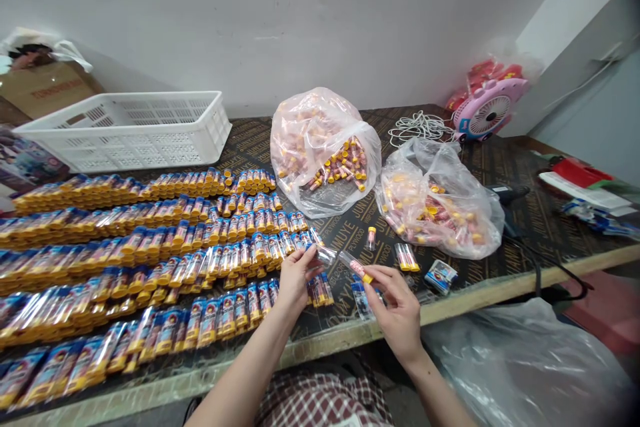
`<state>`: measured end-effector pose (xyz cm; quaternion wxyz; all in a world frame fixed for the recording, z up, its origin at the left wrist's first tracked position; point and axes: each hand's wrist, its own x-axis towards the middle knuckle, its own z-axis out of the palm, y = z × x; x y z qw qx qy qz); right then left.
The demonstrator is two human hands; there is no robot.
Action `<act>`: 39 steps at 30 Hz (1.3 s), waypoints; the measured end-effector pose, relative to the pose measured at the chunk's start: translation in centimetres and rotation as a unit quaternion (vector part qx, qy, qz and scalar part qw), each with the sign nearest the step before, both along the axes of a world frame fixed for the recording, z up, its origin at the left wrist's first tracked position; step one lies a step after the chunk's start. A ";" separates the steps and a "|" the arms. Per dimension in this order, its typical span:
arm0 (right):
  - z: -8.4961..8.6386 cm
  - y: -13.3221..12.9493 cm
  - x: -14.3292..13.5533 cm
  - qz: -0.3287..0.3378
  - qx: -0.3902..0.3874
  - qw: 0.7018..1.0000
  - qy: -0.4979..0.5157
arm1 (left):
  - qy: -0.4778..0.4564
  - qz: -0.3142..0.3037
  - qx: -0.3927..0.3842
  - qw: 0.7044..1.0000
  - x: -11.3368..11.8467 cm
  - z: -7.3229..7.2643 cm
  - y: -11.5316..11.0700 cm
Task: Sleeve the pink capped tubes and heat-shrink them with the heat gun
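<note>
1. The right hand (395, 303) pinches a clear tube (356, 268) with a yellow cap between thumb and fingers, holding it tilted above the bench (313, 330), its clear end towards the left hand.
2. The left hand (296, 277) is narrow, its fingertips closed on a small clear plastic piece (326, 253); its exact shape is too blurred to tell.
3. Under and beside the right hand lie flat blue printed sleeves (361, 299).
4. Beyond it, 1 small yellow-capped container (371, 238) stands apart from a group of clear tubes (407, 257); a small blue printed stack (441, 275) lies near the bench edge.
5. Left of the hands, long rows of wrapped tubes (207, 323) with blue tops and yellow bottoms cover the bench.
6. Farther back, 2 open plastic bags, the larger bag (300, 127) and the smaller bag (450, 213), hold more yellow-capped pieces, right of a white crate (145, 147).
</note>
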<state>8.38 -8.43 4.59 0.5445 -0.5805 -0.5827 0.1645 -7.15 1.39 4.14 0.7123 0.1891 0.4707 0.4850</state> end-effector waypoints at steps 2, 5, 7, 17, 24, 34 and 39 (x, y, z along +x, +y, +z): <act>0.0 0.0 -0.3 0.000 0.009 1.000 -0.021 | -0.010 0.003 -0.013 1.000 0.1 0.0 -0.1; 0.0 0.1 -0.6 -0.004 0.022 0.999 -0.046 | -0.021 0.012 -0.026 0.999 0.0 -0.1 -0.2; 0.0 0.0 -0.7 -0.011 0.029 0.998 -0.053 | -0.025 0.023 -0.028 0.999 0.0 -0.2 -0.2; -0.3 -0.1 -1.0 0.015 0.007 0.998 -0.061 | 0.004 0.028 -0.007 1.000 0.1 -0.3 -0.6; -0.4 0.2 -1.0 0.088 -0.047 0.995 0.012 | -0.022 -0.044 0.039 0.998 0.6 0.0 -1.3; -0.9 0.8 -0.4 0.193 -0.006 0.979 -0.060 | -0.020 -0.131 0.016 0.991 -0.4 0.7 -1.9; -0.3 1.2 -0.4 0.169 -0.009 0.981 -0.098 | 0.033 -0.193 0.051 0.979 -0.3 1.1 -2.7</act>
